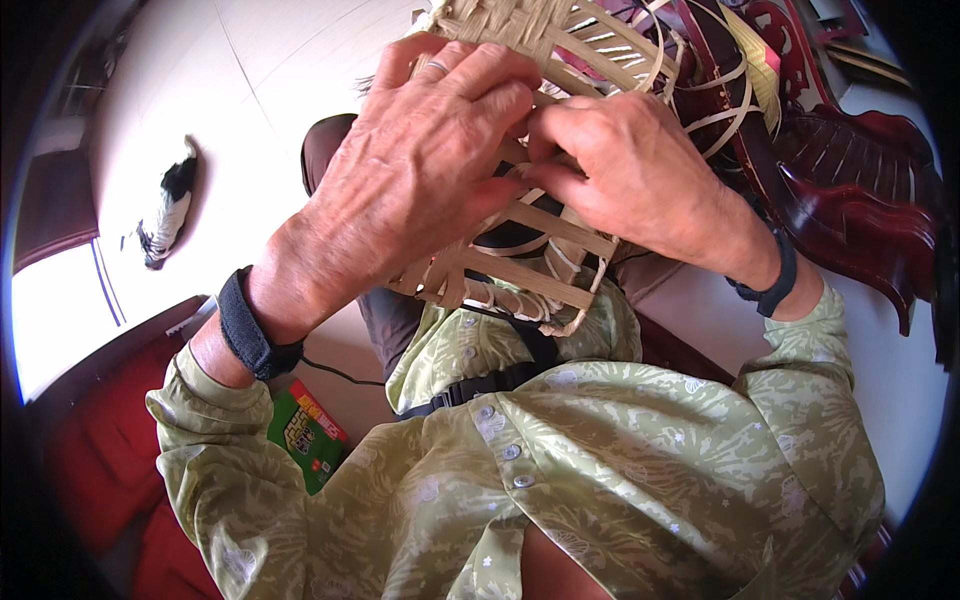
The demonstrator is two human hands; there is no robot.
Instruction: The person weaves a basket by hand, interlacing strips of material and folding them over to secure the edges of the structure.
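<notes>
Both hands close on a half-woven bamboo basket point(530, 250) held over the person's lap. The left hand point(430, 170) lies spread across the weave, fingers curled over the upper strips, a ring on one finger; its grip holds the basket against the body. The right hand point(630, 170) pinches narrow at a flat bamboo strip point(560, 225) near the middle of the weave, its fingertips touching those of the left hand. Loose strip ends point(720, 110) splay up and to the right from the basket's far edge. Each wrist carries a dark band: left wristband point(245, 325), right wristband point(775, 285). The sleeves and shirt point(620, 450) are pale green with a leaf pattern. Dark red carved wooden furniture point(860, 200) stands to the right. On the pale floor point(270, 80) lies a black-and-white brush-like thing point(170, 215), well apart, and a green printed packet point(305, 435) sits below the left forearm.
</notes>
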